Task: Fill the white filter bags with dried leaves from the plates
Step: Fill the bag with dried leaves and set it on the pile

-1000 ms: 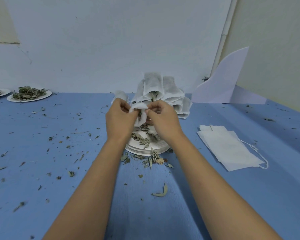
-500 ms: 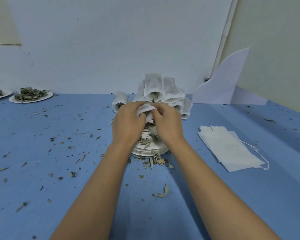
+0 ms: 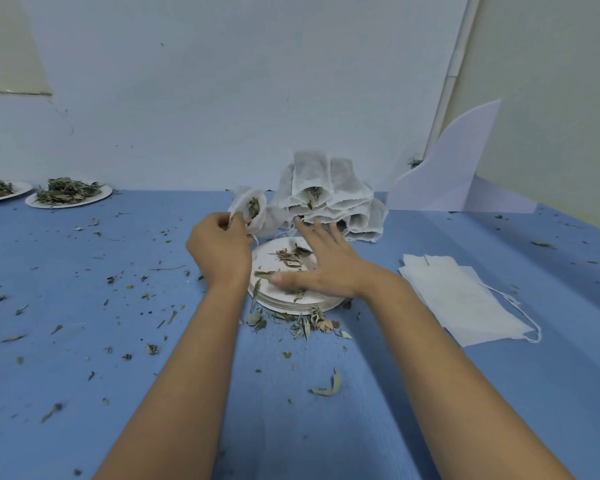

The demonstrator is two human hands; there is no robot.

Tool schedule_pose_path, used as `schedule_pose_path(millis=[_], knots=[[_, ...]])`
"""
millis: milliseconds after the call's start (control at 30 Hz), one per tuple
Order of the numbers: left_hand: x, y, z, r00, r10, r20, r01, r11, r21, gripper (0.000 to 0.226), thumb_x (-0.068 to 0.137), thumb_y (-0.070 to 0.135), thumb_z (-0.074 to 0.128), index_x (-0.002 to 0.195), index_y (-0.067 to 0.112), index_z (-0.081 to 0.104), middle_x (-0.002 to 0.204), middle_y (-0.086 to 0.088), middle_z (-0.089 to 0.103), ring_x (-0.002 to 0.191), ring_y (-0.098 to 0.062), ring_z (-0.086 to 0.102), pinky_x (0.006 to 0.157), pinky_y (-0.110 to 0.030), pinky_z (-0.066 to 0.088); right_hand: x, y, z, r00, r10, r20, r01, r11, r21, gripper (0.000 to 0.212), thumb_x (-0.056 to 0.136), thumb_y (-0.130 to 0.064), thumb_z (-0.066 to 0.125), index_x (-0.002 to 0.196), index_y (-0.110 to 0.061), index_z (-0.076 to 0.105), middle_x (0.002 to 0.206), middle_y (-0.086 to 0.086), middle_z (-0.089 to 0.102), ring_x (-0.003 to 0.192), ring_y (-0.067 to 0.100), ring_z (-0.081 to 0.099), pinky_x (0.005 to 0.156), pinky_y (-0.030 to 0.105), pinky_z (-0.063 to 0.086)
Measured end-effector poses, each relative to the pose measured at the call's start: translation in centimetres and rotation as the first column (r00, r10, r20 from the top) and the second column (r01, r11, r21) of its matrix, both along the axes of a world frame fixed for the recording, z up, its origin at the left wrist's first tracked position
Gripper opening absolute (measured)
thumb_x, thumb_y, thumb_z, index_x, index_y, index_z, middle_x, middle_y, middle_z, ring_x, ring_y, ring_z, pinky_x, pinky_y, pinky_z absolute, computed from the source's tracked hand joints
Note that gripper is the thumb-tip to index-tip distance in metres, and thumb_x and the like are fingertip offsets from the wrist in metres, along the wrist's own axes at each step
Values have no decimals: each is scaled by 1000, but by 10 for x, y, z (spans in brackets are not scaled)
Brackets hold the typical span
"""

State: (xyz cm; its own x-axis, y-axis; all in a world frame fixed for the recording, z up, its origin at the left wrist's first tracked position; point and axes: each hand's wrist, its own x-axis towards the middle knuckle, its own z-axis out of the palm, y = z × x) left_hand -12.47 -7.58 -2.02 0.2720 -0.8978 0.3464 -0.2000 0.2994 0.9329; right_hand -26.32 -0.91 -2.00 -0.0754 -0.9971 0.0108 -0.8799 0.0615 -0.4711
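Observation:
My left hand pinches the rim of a white filter bag with dried leaves inside, at the left end of a pile of filled bags by the wall. My right hand is spread flat, fingers apart, over a stack of white paper plates that carries a few leftover leaves. It holds nothing. Flat unfilled bags with strings lie to the right on the blue table.
Two more plates heaped with dried leaves sit at the far left by the wall. Loose leaves and crumbs litter the table in front of the plate stack and to the left. A white curved board leans at the back right.
Both hands held one bag together above the plates. Now the left hand has carried it back to the pile, and the right hand has let go and dropped open over the plates.

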Motion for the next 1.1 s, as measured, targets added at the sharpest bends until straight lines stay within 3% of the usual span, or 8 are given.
schedule_pose_path(millis=[167, 267, 400, 533, 633, 733, 900, 1100], knots=[[1, -2, -1, 996, -12, -89, 15, 999, 38, 17, 93, 16, 56, 80, 11, 65, 74, -9, 69, 58, -10, 65, 51, -9, 45, 3, -11, -12, 983, 61, -175, -48, 996, 74, 83, 84, -70, 43, 152, -35, 10, 160, -3, -7, 147, 21, -13, 117, 48, -6], [1, -3, -2, 992, -21, -128, 28, 998, 53, 16, 92, 15, 55, 80, 11, 64, 72, -6, 68, 51, -2, 61, 44, -5, 41, 2, -16, -12, 993, 43, -110, -44, 999, -4, 63, 92, -54, 49, 146, -26, 35, 157, 3, 24, 145, 21, 18, 113, 35, 19], [2, -2, -3, 991, -29, -134, 37, 998, 56, 17, 93, 14, 55, 77, 13, 62, 74, -7, 68, 53, -4, 62, 46, -8, 45, 6, -22, -8, 996, -45, -82, 32, 988, -153, 32, 96, -32, 53, 125, -20, 61, 116, 7, 66, 101, 21, 58, 79, 30, 44], [3, -2, 0, 986, 12, -169, -7, 1000, 28, 18, 94, 17, 54, 88, 4, 66, 82, -9, 68, 71, -19, 69, 69, -29, 56, 11, -23, -5, 994, -112, 12, 110, 945, -309, 39, 96, -28, 54, 135, -19, 53, 133, 7, 57, 118, 22, 53, 92, 27, 39], [6, -3, 3, 981, 42, -190, -41, 999, 12, 23, 95, 21, 55, 91, 2, 68, 84, -8, 69, 70, -17, 68, 67, -24, 54, 21, -12, 4, 1000, 12, 14, -4, 885, -466, 36, 88, -36, 64, 122, -26, 64, 121, -4, 62, 118, 14, 47, 95, 26, 36], [6, -4, 4, 980, 40, -194, -36, 999, 24, 23, 95, 19, 55, 92, 1, 69, 84, -8, 70, 64, -10, 66, 58, -12, 51, 34, 2, 14, 974, 207, -88, -224, 919, -324, 29, 77, -32, 71, 105, -35, 70, 116, -11, 50, 113, 13, 31, 97, 25, 30], [6, -2, 4, 982, 31, -185, -24, 999, 35, 24, 94, 18, 54, 90, -1, 68, 83, -13, 70, 77, -25, 70, 74, -36, 56, 47, 8, 10, 875, 337, -347, -400, 908, -128, 34, 73, -29, 68, 105, -42, 67, 155, -9, 19, 135, 12, 7, 110, 38, 10], [7, 0, 6, 984, 27, -177, -21, 999, 31, 23, 94, 18, 55, 90, 0, 68, 84, -12, 70, 73, -21, 68, 74, -34, 56, 45, 1, -1, 848, 302, -436, -429, 874, -229, 14, 85, -27, 66, 95, -27, 74, 142, -8, 47, 132, 17, 23, 105, 33, 26]])
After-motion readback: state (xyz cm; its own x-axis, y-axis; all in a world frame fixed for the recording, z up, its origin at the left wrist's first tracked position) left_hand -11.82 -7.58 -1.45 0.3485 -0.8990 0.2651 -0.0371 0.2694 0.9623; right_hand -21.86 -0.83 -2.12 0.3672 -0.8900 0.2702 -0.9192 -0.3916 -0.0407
